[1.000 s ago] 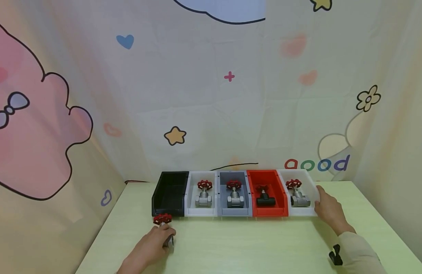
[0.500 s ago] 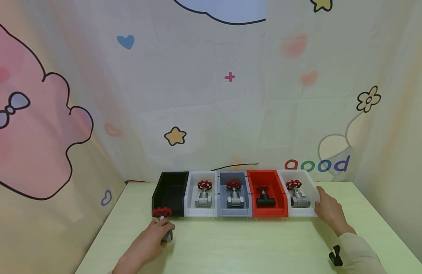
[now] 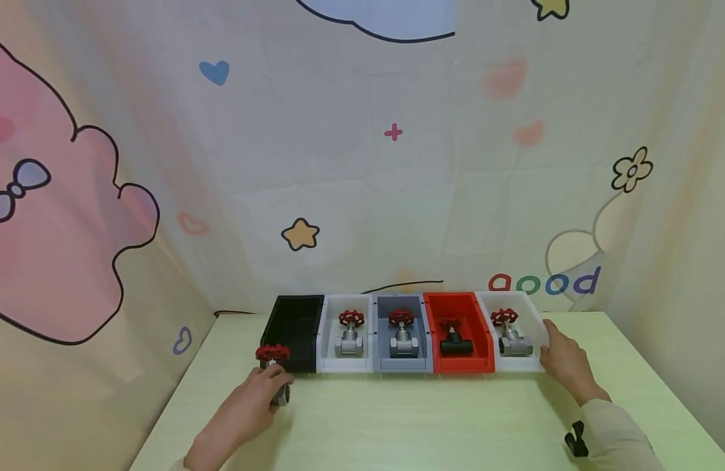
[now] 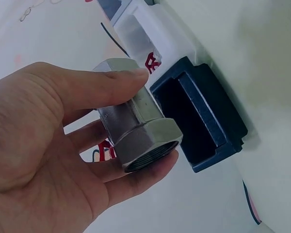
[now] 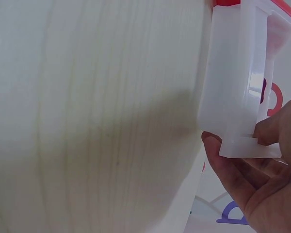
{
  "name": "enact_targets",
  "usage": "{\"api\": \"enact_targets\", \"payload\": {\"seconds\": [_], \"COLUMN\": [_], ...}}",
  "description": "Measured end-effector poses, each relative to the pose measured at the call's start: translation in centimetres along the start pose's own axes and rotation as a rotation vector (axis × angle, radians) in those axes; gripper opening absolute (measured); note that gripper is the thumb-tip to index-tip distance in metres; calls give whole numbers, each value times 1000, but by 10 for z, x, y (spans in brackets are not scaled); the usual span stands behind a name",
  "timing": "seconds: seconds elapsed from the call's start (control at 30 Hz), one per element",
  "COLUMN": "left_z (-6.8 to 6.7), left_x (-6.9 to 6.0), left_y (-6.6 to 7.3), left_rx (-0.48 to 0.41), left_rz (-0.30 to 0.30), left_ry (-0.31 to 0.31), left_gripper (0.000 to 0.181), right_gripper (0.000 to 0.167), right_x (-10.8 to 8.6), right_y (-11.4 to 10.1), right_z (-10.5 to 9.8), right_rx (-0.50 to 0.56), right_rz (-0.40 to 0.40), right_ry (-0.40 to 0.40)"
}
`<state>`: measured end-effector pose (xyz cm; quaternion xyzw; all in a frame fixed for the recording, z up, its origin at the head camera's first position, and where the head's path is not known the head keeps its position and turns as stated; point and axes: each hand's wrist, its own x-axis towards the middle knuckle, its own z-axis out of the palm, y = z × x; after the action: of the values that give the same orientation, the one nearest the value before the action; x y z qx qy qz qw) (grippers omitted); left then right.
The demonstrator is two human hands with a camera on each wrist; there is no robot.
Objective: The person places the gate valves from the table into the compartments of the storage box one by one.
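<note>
My left hand grips a metal gate valve by its body, thumb on one side and fingers round the other. Its red handwheel points away from me, over the front edge of the black bin. In the left wrist view a hex end with an open threaded bore faces the camera. At the row's right end my right hand pinches the side wall of the white bin, thumb inside and fingers outside. A valve with a red wheel lies in that bin.
Between the end bins stand another white bin, a grey-blue bin and a red bin, each holding a red-wheeled valve. The red bin's valve has a black body. A printed curtain hangs behind the table.
My left hand has moved forward and slightly left with the gate valve, so the handwheel now overlaps the black bin's front. My right hand stays on the white bin.
</note>
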<state>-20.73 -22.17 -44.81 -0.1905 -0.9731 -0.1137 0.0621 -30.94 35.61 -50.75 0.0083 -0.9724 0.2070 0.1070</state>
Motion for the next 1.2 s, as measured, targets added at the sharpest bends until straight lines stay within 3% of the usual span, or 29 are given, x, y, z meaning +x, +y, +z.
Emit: {"api": "enact_targets", "payload": {"seconds": [0.33,0.87,1.2], "left_z": [-8,-11,-10], "left_x": [8,22,35], "left_y": [-5,-16,-24], "left_rx": [16,62,60], "left_rz": [7,57,59], "left_ry": [20,76,102], "left_gripper": [43,46,47], "right_gripper": [60,59,59], "right_x": [-1,0,0], "right_y": [-1,0,0], "right_z": [-1,0,-1], "right_rx": [-2,-2,4], "right_rz": [12,12,14], "right_ry": [-10,-8,-12]}}
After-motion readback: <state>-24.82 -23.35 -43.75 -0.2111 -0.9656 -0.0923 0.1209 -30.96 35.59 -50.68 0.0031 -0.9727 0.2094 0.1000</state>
